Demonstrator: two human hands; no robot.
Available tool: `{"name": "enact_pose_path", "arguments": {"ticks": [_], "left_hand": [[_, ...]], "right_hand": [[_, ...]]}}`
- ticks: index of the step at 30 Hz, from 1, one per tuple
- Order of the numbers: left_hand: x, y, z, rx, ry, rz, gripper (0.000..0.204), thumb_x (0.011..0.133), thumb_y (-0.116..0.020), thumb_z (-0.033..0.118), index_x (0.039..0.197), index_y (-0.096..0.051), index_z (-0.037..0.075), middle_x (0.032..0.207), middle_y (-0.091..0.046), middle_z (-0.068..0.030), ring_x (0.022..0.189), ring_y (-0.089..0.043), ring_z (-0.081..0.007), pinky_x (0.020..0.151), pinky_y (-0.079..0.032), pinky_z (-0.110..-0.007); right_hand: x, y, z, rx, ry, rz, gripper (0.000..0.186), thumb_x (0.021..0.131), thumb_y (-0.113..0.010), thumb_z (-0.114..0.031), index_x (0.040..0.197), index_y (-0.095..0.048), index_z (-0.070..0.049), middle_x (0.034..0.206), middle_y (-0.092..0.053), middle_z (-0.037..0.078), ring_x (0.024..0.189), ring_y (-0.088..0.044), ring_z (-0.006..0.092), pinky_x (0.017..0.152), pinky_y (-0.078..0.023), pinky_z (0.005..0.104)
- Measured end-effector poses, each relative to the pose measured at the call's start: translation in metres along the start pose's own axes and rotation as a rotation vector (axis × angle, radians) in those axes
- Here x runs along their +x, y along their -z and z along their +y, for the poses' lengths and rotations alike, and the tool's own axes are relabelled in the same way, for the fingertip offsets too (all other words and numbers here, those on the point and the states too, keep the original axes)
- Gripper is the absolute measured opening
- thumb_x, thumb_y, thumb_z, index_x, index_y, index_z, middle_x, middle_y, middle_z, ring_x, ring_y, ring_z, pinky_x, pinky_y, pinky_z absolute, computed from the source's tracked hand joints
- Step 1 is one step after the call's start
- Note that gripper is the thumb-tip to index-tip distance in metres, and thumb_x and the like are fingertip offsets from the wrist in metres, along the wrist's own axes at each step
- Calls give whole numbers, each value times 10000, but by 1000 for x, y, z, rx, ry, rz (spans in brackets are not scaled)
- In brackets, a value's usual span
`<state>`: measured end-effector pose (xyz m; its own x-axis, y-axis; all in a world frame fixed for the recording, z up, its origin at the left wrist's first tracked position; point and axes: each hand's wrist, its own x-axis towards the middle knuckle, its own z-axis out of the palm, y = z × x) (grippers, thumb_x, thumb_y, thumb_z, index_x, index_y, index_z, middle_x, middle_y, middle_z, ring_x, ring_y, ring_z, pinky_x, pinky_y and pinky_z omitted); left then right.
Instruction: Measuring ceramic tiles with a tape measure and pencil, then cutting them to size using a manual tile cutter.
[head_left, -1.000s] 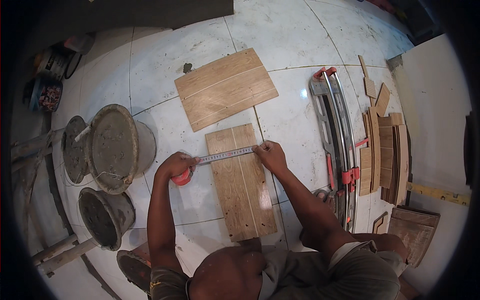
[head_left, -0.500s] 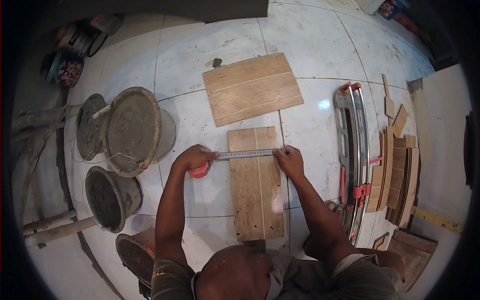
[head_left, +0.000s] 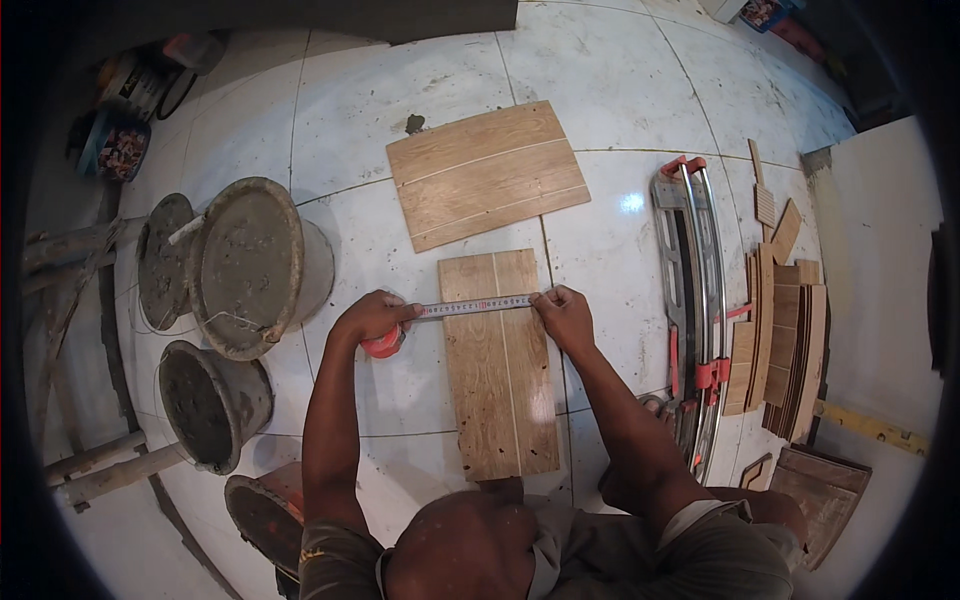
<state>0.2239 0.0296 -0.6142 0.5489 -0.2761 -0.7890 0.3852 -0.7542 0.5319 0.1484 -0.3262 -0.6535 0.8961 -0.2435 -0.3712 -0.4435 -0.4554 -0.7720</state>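
Note:
A wood-grain plank tile (head_left: 478, 390) lies lengthwise in front of me, with a second, wider wood-grain piece (head_left: 485, 175) beyond it. A steel tape blade (head_left: 478, 306) stretches crosswise over the near plank. My left hand (head_left: 380, 318) is closed on the red tape measure case (head_left: 383, 345) just left of the plank. My right hand (head_left: 558, 312) pinches the far end of the blade at the plank's right edge.
A tile cutter (head_left: 683, 280) lies to my right, beside stacked wood-grain pieces (head_left: 785, 350). Cement-caked buckets (head_left: 315, 270), (head_left: 255, 400) stand at my left, near wooden poles (head_left: 110, 490). A wall (head_left: 870, 190) borders the right side, with a yellow level (head_left: 880, 432).
The view has shifted, so the floor and objects sit slightly farther right in the picture than a second ago. Both hands still hold the tape across the plank, with little visible movement.

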Motion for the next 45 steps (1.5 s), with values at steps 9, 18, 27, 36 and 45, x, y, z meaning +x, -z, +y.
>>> {"name": "enact_pose_path", "arguments": {"ticks": [9,18,27,36,45], "left_hand": [[0,-2,1,-48,-2,2,456,943,-744,457,755,-754,42,691,-698,-39,645,-600,-127,689,-502,-297],[-1,-1,0,-24,-6,-4,415,968,-723,415,791,-748,40,734,-706,-30,685,-606,-129,711,-507,-297],[-2,-3,-5,-24,-48,24,464,945,-727,488,783,-759,55,714,-700,-35,671,-598,-129,706,-501,-304],[-1,-5,-8,-34,-58,20,467,944,-729,487,784,-756,50,707,-692,-32,666,-580,-125,691,-492,-301],[0,-5,-9,-31,-63,13,415,976,-720,420,827,-752,35,753,-701,-14,705,-596,-108,719,-501,-285]], "right_hand": [[-2,4,-5,-10,-65,-27,362,879,-748,-359,799,-702,-9,734,-702,141,683,-678,284,647,-510,412],[-1,4,-3,-10,-75,-44,372,888,-751,-362,788,-692,-9,696,-677,134,637,-642,257,618,-490,401],[-3,5,-5,31,-42,-36,349,924,-753,-299,762,-689,4,631,-635,41,576,-539,107,556,-431,322],[-2,2,-1,34,-17,-17,339,926,-751,-295,769,-688,-1,645,-639,34,582,-537,103,558,-430,319],[-2,2,-2,34,-23,-11,340,929,-749,-289,770,-689,6,644,-643,38,584,-539,103,558,-434,318]]}}
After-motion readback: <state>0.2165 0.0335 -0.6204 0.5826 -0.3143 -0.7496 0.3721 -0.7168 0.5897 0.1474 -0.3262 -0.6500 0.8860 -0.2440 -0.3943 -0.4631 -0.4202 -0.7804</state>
